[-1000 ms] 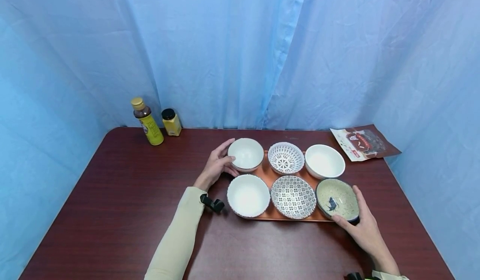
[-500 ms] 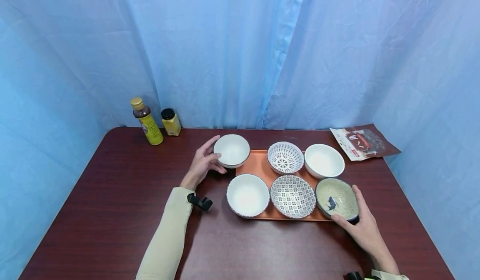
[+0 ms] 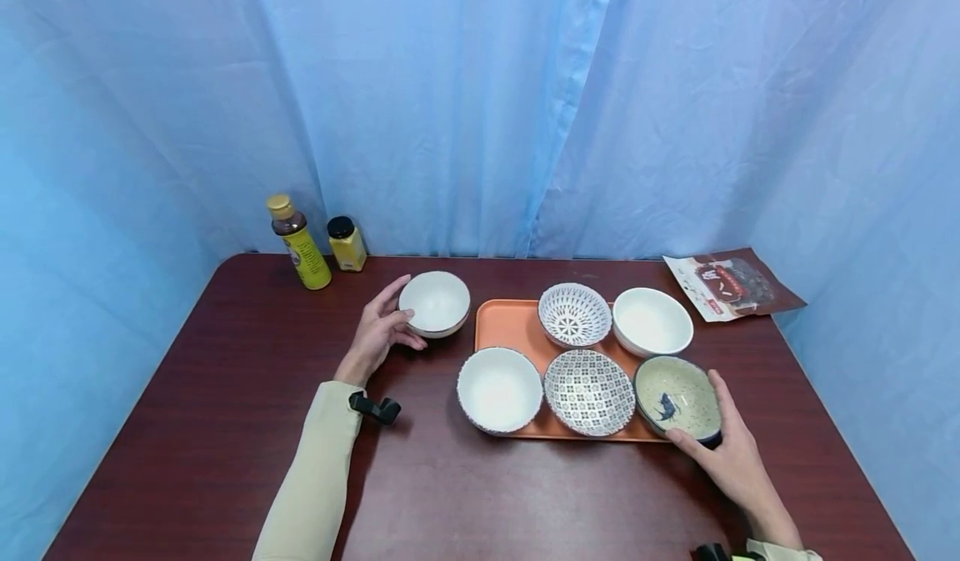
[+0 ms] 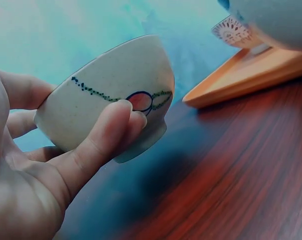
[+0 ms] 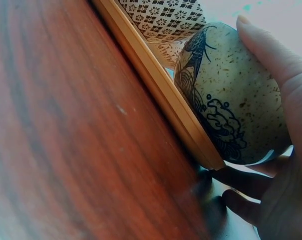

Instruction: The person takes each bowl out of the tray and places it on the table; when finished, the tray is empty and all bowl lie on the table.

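One white bowl (image 3: 435,301) is pinched between the thumb and fingers of the left hand (image 3: 377,328), left of the orange tray (image 3: 498,319) and, it seems, above the surface (image 3: 225,428). The hold is on one side only, so the smooth wall could slip or the bowl tip toward the tray if the thumb eased; swung back that way, its foot might knock the tray's rim. The right hand (image 3: 722,453) is curved round the speckled bowl (image 3: 677,398) at the tray's near right corner; whether it bears any weight, I cannot tell. A push there could drive it into the patterned bowl (image 3: 588,393) in the middle of the tray's near row, while a pull might drag it over the tray's edge. The larger bowl (image 3: 499,389) at the tray's near left corner appears to overhang, so a low left forearm could catch it.
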The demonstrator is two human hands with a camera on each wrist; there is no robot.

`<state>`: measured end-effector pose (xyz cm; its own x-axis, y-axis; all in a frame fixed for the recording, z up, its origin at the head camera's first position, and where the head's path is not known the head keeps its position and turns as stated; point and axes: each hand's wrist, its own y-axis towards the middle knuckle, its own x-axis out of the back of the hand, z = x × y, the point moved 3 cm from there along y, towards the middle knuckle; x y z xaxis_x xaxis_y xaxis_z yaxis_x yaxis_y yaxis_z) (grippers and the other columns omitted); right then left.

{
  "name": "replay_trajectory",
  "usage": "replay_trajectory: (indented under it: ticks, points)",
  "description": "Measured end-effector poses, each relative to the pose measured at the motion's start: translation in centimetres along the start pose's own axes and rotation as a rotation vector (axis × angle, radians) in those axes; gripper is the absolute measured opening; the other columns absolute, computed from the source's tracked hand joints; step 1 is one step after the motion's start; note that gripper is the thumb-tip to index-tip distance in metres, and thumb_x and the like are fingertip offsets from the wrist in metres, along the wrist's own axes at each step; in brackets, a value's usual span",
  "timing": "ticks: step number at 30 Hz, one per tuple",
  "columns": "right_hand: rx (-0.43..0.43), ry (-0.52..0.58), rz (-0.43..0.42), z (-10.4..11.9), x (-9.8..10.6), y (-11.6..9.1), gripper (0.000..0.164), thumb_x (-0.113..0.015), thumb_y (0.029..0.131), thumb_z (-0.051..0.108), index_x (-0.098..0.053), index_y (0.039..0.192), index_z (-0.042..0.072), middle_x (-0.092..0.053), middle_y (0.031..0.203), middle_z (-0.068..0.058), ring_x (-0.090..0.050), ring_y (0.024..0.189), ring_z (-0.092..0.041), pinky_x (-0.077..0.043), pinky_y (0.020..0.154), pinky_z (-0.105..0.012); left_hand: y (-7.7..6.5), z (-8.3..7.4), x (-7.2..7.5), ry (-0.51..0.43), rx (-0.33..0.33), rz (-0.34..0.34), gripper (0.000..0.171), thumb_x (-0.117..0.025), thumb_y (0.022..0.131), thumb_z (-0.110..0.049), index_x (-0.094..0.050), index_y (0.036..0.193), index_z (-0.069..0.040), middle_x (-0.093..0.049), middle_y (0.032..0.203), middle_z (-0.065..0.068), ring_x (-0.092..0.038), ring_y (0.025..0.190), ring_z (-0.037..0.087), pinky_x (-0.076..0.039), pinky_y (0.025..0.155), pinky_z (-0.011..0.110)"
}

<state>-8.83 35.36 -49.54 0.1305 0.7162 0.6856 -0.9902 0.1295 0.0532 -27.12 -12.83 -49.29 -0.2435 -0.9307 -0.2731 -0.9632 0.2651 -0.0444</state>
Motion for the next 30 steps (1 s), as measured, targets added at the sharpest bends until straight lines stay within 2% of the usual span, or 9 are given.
replay_trajectory:
  ticks: [8, 17, 23, 26, 30]
  points:
    - [-0.006, 0.009, 0.002, 0.1, 0.2, 0.2, 0.104, -0.074, 0.089, 0.031, -0.002, 0.163, 0.018, -0.01, 0.167, -0.024, -0.011, 0.153, -0.045, -0.019, 0.114, -0.076, -0.4, 0.3, 0.8, 0.0, 0.011, -0.012, 0.068, -0.043, 0.099, 0.005, -0.02, 0.16, -0.01, -0.035, 0.15, 0.036, -0.07, 0.056, 0.023, -0.062, 0.054, 0.035]
    - [-0.01, 0.0, 0.008, 0.2, 0.1, 0.2, 0.105, -0.074, 0.089, 0.032, -0.001, 0.163, 0.017, -0.01, 0.167, -0.025, -0.014, 0.151, -0.05, -0.02, 0.113, -0.076, -0.5, 0.9, 1.4, -0.027, 0.003, -0.008, 0.067, -0.04, 0.1, 0.007, -0.017, 0.161, -0.008, -0.034, 0.149, 0.039, -0.071, 0.056, 0.021, -0.062, 0.055, 0.032]
    - [-0.005, 0.002, 0.002, 0.1, 0.1, 0.1, 0.104, -0.074, 0.089, 0.031, -0.002, 0.163, 0.019, -0.011, 0.167, -0.023, -0.011, 0.153, -0.043, -0.018, 0.118, -0.07, -0.6, 0.9, 1.4, -0.032, 0.001, 0.0, 0.067, -0.041, 0.1, 0.005, -0.017, 0.161, -0.009, -0.033, 0.149, 0.038, -0.071, 0.057, 0.022, -0.062, 0.054, 0.032]
    - [-0.003, 0.004, 0.001, 0.1, 0.1, 0.0, 0.103, -0.073, 0.089, 0.031, -0.002, 0.163, 0.021, -0.011, 0.168, -0.022, -0.01, 0.154, -0.04, -0.016, 0.12, -0.065, -0.7, 0.9, 1.4, -0.019, 0.01, 0.002, 0.068, -0.042, 0.1, 0.003, -0.016, 0.161, -0.01, -0.033, 0.149, 0.038, -0.072, 0.058, 0.022, -0.062, 0.054, 0.031]
    - [-0.003, 0.007, 0.003, 0.1, 0.1, 0.1, 0.104, -0.073, 0.089, 0.031, -0.001, 0.163, 0.021, -0.01, 0.168, -0.022, -0.01, 0.153, -0.042, -0.018, 0.117, -0.07, -0.8, 0.8, 1.4, 0.035, 0.034, -0.005, 0.067, -0.044, 0.101, -0.001, -0.018, 0.161, -0.015, -0.037, 0.15, 0.034, -0.072, 0.06, 0.021, -0.06, 0.051, 0.031]
